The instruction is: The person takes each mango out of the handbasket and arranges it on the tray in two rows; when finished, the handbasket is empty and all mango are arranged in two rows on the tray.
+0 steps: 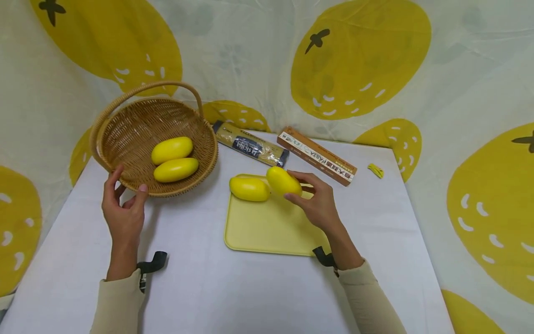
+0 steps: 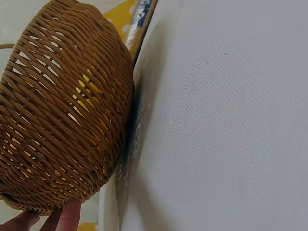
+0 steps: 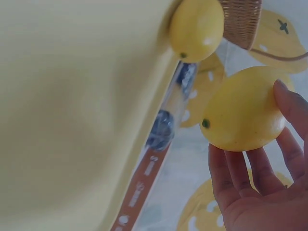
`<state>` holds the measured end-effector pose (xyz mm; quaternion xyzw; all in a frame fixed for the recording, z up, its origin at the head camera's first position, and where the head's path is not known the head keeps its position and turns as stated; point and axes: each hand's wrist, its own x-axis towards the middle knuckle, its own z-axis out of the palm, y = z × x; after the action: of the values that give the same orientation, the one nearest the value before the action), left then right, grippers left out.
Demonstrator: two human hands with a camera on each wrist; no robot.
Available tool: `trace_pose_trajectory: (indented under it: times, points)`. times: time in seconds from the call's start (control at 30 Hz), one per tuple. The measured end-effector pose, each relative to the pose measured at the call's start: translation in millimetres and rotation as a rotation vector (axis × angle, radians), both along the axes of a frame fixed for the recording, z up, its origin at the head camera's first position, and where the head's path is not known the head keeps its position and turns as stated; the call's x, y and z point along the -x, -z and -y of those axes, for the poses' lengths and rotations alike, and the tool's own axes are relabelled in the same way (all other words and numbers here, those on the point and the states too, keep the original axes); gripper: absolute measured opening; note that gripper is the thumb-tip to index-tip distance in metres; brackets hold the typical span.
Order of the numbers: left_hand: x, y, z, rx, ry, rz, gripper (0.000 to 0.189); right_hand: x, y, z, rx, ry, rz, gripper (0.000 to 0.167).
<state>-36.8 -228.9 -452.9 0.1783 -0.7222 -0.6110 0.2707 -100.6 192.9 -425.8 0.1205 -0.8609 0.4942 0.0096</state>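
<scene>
My left hand (image 1: 123,211) grips the near rim of a brown wicker basket (image 1: 143,116) with a hoop handle. Two smooth yellow oval fruits (image 1: 172,150) lie inside it. My right hand (image 1: 319,199) holds a third such yellow fruit (image 1: 284,181) between thumb and fingers, over a pale yellow tray (image 1: 267,227). In the right wrist view this fruit (image 3: 245,108) shows a small dark green spot at one end. Another yellow fruit (image 1: 250,189) lies at the tray's far left corner. The left wrist view shows fingertips (image 2: 70,216) against the basket's woven wall (image 2: 72,96).
Behind the tray lie a spaghetti packet (image 1: 250,144) and a brown-and-white pasta box (image 1: 317,155). A small yellow wrapper-like piece (image 1: 376,170) is farther right. A fruit-print cloth (image 1: 250,55) hangs along the back of the white table (image 1: 187,287).
</scene>
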Motion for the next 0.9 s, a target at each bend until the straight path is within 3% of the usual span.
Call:
trace_pose_trajectory:
  times: [0.23, 0.57, 0.9]
  points:
    - [0.2, 0.6, -0.3, -0.003, -0.001, 0.004, 0.062, 1.4, 9.2, -12, -0.057, 0.03, 0.013, 0.054]
    - [1.1, 2.4, 1.4, -0.002, -0.002, 0.008, 0.063, 5.4, 17.6, -18, -0.226, 0.047, 0.09, 0.055]
    - [0.8, 1.6, 0.7, 0.003, -0.003, 0.015, 0.064, 10.9, 26.7, -15, -0.405, 0.047, 0.027, 0.054]
